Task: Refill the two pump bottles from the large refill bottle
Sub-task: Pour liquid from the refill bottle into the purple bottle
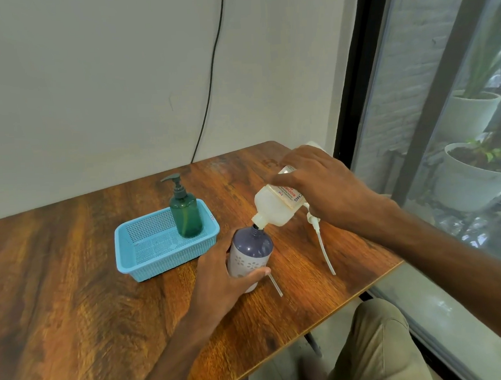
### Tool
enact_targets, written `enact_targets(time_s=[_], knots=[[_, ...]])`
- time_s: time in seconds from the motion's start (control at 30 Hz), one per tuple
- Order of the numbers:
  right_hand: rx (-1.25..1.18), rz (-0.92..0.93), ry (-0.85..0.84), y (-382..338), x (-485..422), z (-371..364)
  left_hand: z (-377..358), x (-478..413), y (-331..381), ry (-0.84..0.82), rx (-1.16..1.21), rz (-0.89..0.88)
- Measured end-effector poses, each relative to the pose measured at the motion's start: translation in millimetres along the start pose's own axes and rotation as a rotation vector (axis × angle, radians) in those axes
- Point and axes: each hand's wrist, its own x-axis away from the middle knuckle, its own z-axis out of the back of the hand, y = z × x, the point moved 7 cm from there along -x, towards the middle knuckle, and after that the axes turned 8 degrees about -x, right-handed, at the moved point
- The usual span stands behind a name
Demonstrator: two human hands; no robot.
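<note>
My right hand [317, 182] grips the large white refill bottle [274, 207], tipped mouth-down so its neck meets the open top of the purple pump bottle [249, 253]. My left hand [219, 276] holds that purple bottle upright on the table, fingers wrapped around its flowered white lower half. A green pump bottle [185, 213], pump head on, stands in the far right corner of the blue basket [147, 256]. Two removed pump parts lie on the table: a white pump with its tube [321, 238] under my right wrist and a thin tube [275, 284] beside the purple bottle.
The wooden table [71, 276] ends close on the right, by a glass window with potted plants [473, 171] outside. A black cable [211, 74] runs down the wall behind. My knee [381, 344] shows below the table's front right edge.
</note>
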Motion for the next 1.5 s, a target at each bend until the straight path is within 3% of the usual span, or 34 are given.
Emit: enact_targets(time_s=[1.5], knots=[[0.334,0.231,-0.075,-60.2,-29.1,8.5,3.4,9.8,-21.0,0.074,0.137,0.068]])
